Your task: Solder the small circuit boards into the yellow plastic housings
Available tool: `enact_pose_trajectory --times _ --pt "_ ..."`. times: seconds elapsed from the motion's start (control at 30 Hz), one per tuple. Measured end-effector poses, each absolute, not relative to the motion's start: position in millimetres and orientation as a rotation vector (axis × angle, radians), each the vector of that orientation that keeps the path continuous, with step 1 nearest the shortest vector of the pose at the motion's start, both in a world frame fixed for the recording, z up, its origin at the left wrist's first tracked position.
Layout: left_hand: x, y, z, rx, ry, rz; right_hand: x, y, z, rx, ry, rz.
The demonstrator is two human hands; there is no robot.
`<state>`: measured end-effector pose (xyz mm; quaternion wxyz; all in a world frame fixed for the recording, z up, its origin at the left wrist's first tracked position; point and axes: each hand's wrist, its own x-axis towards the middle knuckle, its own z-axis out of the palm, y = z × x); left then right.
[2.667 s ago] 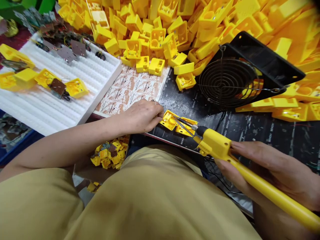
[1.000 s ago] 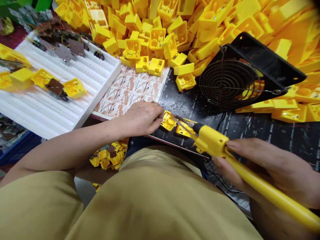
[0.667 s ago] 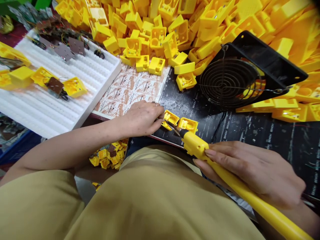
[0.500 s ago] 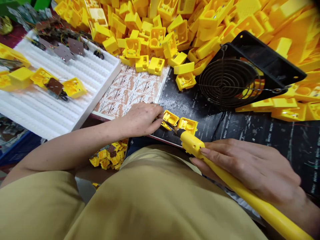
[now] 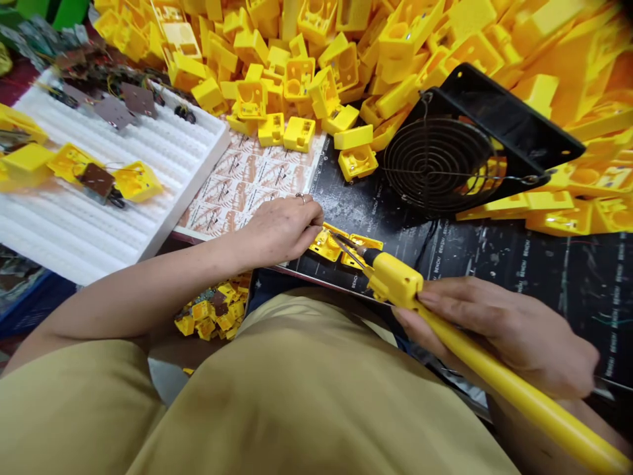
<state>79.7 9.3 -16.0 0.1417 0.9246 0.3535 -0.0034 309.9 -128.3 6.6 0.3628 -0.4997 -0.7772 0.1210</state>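
Note:
My right hand point(image 5: 509, 330) is wrapped round the thick yellow handle of a soldering iron point(image 5: 395, 276), which slants up to the left. Its dark tip, with a thin metal tube alongside, reaches over a small open yellow casing point(image 5: 326, 247) at the bench edge. Beside that casing my left hand point(image 5: 283, 227), with a ring on one finger, is closed in a pinch; whatever lies between its fingertips is hidden. A second open yellow casing point(image 5: 368, 244) sits just to the right, partly behind the iron's tip.
Behind lies a large heap of yellow casings point(image 5: 299, 79). A black fan with a wire guard point(image 5: 430, 161) stands at right on the dark bench top point(image 5: 494, 257). At left, a white foam board point(image 5: 163, 218) carries brown circuit boards point(image 5: 113, 112) and casings. More casings point(image 5: 212, 310) lie below the bench edge.
The soldering iron and my right hand have moved a little right and down, the tip drawing back slightly. My left hand stays pinched at the casing. The whole view has shifted slightly.

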Motion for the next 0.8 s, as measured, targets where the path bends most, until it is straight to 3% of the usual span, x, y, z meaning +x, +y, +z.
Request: enact_pose_trajectory --times 0.4,0.67,0.8 --pt "85 7 -12 2.771 1.059 -0.115 309 -115 8 -0.991 -2.217 0.112" --pt "85 9 -12 2.804 1.019 -0.113 319 -126 12 -1.341 -2.054 0.207" --pt "85 9 -10 2.772 1.038 -0.12 327 -130 0 -1.311 -1.974 0.215"
